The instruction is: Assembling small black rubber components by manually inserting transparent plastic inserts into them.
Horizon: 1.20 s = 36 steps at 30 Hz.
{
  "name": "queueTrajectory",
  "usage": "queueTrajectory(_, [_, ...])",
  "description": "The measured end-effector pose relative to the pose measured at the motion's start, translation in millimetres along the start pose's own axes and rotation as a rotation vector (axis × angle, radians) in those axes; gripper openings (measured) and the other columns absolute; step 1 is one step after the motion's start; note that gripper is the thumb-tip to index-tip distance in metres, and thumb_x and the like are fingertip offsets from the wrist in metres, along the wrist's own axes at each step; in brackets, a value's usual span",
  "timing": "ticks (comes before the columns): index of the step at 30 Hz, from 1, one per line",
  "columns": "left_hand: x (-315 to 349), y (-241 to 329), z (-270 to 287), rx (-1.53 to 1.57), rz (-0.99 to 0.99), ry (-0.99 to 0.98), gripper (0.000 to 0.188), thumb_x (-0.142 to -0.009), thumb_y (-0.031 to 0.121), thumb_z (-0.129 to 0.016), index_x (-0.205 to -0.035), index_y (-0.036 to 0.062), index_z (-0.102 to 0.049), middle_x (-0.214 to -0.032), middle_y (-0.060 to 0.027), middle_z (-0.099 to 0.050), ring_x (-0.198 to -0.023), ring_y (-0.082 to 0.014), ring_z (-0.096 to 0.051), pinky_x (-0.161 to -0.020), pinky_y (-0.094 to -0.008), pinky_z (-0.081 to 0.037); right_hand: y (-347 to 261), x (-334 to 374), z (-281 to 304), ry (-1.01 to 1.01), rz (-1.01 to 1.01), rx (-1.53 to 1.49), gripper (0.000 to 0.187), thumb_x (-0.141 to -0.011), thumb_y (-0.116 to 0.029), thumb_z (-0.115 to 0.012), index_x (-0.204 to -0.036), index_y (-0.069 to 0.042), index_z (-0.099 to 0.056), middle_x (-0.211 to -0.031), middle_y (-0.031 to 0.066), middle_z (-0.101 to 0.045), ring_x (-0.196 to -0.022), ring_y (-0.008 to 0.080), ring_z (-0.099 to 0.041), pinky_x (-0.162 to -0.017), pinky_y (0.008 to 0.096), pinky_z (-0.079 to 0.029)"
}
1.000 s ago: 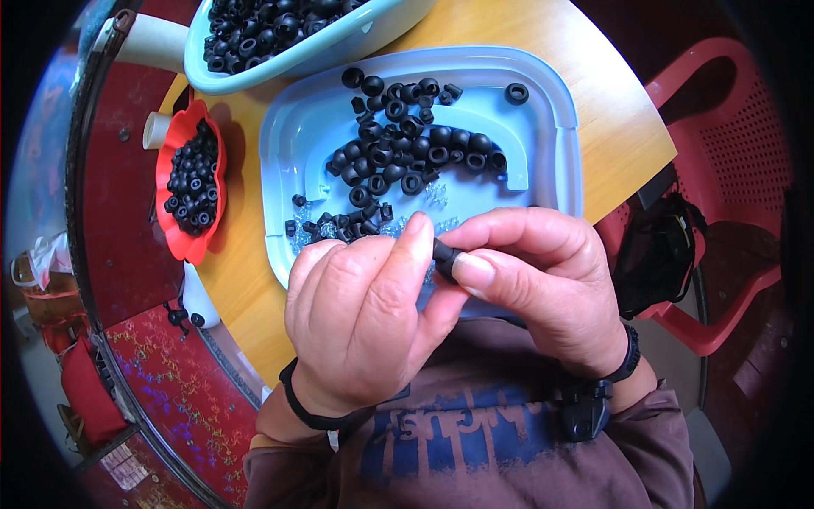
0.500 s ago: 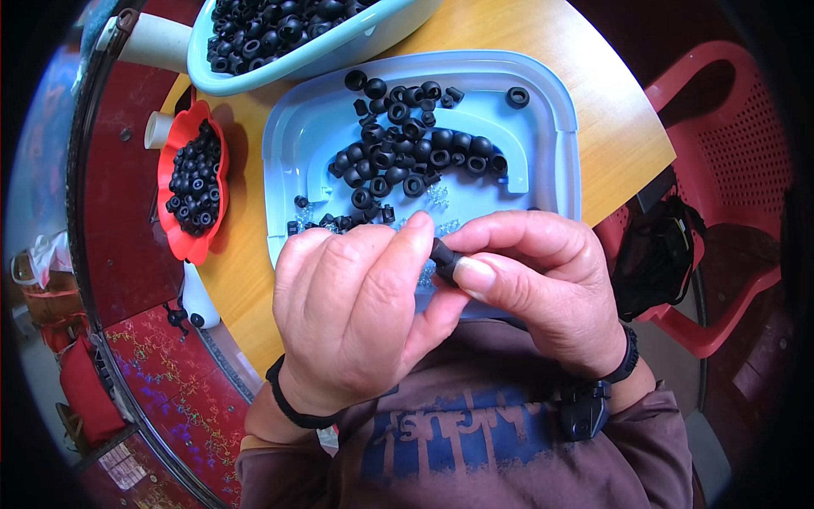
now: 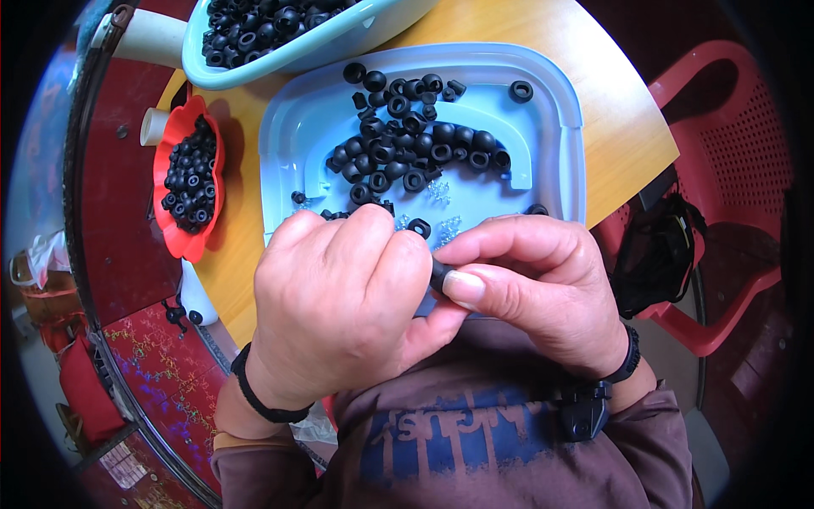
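My left hand [image 3: 339, 297] is closed, knuckles up, and its thumb reaches beneath a small black rubber-like part [image 3: 439, 273]. My right hand [image 3: 538, 293] pinches that same part between thumb and index finger. The two hands meet over the near edge of a pale blue tray [image 3: 564, 182], and the left fingertips are hidden. Just beyond the left knuckles shows a black ring-like piece [image 3: 419, 227]; whether a finger touches it I cannot tell. Round, hollow black pieces [image 3: 398, 144] lie heaped in the tray, with small clear plastic bits [image 3: 438, 192] on the near side.
Behind the tray stands a light blue basin [image 3: 305, 64] full of similar black pieces. A red scalloped bowl [image 3: 217, 161] holding smaller black parts is on the left of the wooden table [image 3: 623, 127]. At right stands a red plastic chair [image 3: 729, 102] with a black bag [image 3: 657, 263].
My left hand has shifted slightly left and its index finger has curled in. The black part sits lower between my hands, and a black ring-like piece now shows beyond the left knuckles.
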<state>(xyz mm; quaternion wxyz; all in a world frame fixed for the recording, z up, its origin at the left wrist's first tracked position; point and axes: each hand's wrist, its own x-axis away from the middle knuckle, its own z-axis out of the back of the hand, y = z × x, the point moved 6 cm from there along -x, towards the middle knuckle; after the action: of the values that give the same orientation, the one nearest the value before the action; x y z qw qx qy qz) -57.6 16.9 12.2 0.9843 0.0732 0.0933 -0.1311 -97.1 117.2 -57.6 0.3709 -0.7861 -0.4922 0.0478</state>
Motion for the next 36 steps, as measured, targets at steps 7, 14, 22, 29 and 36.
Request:
queueTrajectory(7, [0.6,4.3,-2.8,0.007,-0.058,0.048,0.036,-0.074,0.033,-0.061,-0.061,0.0072,-0.039,-0.055,-0.0068,-0.034,-0.044,-0.0235,-0.035,-0.041,-0.0341,-0.026,-1.4,-2.1,1.5,0.0,0.033,0.043,0.015,-0.08,0.001,-0.063,-0.094,0.004,-0.063,-0.088,0.0093,-0.064,-0.082,0.0128,-0.06,-0.076,0.0244,-0.049])
queueTrajectory(14, [2.1,0.6,-6.0,0.02,-0.104,0.103,0.045,-0.08,0.044,-0.056,-0.06,0.0074,-0.038,-0.052,-0.0061,-0.031,-0.041,-0.0231,-0.032,-0.04,-0.0337,-0.025,0.1,-2.4,-1.0,0.002,-0.01,-0.039,0.015,-0.081,0.0,-0.062,-0.096,0.003,-0.061,-0.088,0.0082,-0.063,-0.082,0.0124,-0.06,-0.075,0.0241,-0.049])
queueTrajectory(22, [1.4,-2.6,-3.6,-0.013,-0.064,0.201,0.038,-0.077,0.038,-0.06,-0.059,0.0107,-0.04,-0.053,-0.0027,-0.033,-0.042,-0.0187,-0.037,-0.04,-0.0303,-0.028,-4.4,2.1,-7.1,-0.09,-0.023,0.242,0.022,-0.085,-0.012,-0.059,-0.103,0.002,-0.057,-0.094,0.0053,-0.061,-0.086,0.0097,-0.056,-0.078,0.0239,-0.044])
queueTrajectory(29, [1.1,-3.2,-4.7,-0.062,-0.047,0.154,0.038,-0.075,0.037,-0.061,-0.059,0.0111,-0.039,-0.054,-0.0025,-0.032,-0.042,-0.0185,-0.037,-0.04,-0.0302,-0.028,-14.5,2.7,-11.7,-0.103,0.288,0.843,0.023,-0.085,-0.017,-0.058,-0.097,0.003,-0.058,-0.082,0.0124,-0.06,-0.074,0.0224,-0.059,-0.067,0.0289,-0.044])
queueTrajectory(36, [3.3,-0.1,-4.7,-0.069,-0.079,0.136,0.033,-0.073,0.032,-0.062,-0.06,0.0112,-0.039,-0.055,-0.0019,-0.033,-0.042,-0.0167,-0.039,-0.042,-0.0297,-0.029,-15.4,3.6,-13.9,-0.158,0.37,0.985,0.019,-0.086,-0.014,-0.056,-0.093,0.003,-0.058,-0.074,0.0134,-0.056,-0.066,0.0289,-0.056,-0.06,0.0324,-0.043])
